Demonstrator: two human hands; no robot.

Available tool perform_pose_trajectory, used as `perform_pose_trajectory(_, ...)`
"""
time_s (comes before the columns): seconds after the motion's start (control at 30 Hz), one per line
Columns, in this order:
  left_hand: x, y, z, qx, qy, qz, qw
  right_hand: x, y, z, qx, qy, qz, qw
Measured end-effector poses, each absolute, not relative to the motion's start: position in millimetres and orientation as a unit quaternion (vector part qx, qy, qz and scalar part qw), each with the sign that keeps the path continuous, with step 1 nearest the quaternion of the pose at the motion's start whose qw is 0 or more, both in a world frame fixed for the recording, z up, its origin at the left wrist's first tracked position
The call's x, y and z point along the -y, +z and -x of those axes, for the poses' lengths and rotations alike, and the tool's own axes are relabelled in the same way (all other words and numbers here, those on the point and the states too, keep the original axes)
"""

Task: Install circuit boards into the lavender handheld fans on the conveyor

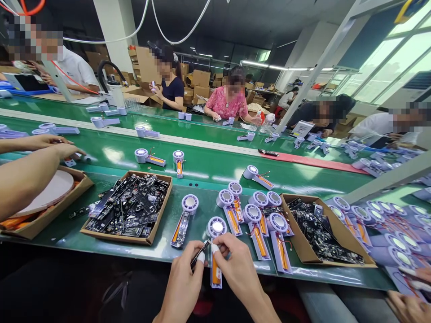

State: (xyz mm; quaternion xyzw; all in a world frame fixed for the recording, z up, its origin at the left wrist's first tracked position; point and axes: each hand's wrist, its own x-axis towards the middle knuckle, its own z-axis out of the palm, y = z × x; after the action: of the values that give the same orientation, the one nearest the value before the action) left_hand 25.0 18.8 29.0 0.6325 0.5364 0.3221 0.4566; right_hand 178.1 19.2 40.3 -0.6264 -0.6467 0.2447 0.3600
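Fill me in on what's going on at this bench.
The person's left hand holds a dark circuit board in its fingers, beside a purple fan-shaped housing. The right hand works at that housing, just below its round head; exactly what it pinches is too small to tell. To the left, another unit has a board in its handle. More housings lie to the right, between two cartons of boards. Co-workers sit across the green bench.
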Motion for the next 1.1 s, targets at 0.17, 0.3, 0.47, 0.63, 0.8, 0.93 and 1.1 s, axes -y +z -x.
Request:
perform_pose_trajectory(0.17, -13, 24, -25, -0.54, 0.318, -0.687, 0.367, -17, 40, -173, 0.686, 0.175, 0.625, 0.328)
perform_pose_trajectory(0.3, -9, 18, -25, -0.509, 0.348, -0.713, 0.333, -14, 34, -170, 0.703, 0.137, 0.618, 0.325)
perform_pose_trajectory(0.47, -18, 27, -17, -0.505, 0.346, -0.687, 0.392, -18, 31, -183, 0.706, 0.246, 0.571, 0.339)
perform_pose_trajectory(0.63, -31, 35, -7, -0.487, 0.305, -0.667, 0.474, -25, 42, -196, 0.734, 0.308, 0.508, 0.33)
perform_pose_trajectory(0.8, -35, 34, -4, -0.479, 0.296, -0.653, 0.506, -27, 46, -195, 0.74, 0.31, 0.496, 0.332)
perform_pose_trajectory(0.93, -37, 28, -8, -0.473, 0.322, -0.637, 0.516, -26, 44, -197, 0.707, 0.322, 0.523, 0.35)
perform_pose_trajectory(1.1, -31, 24, -20, -0.517, 0.347, -0.58, 0.525, -22, 42, -200, 0.554, 0.443, 0.581, 0.398)
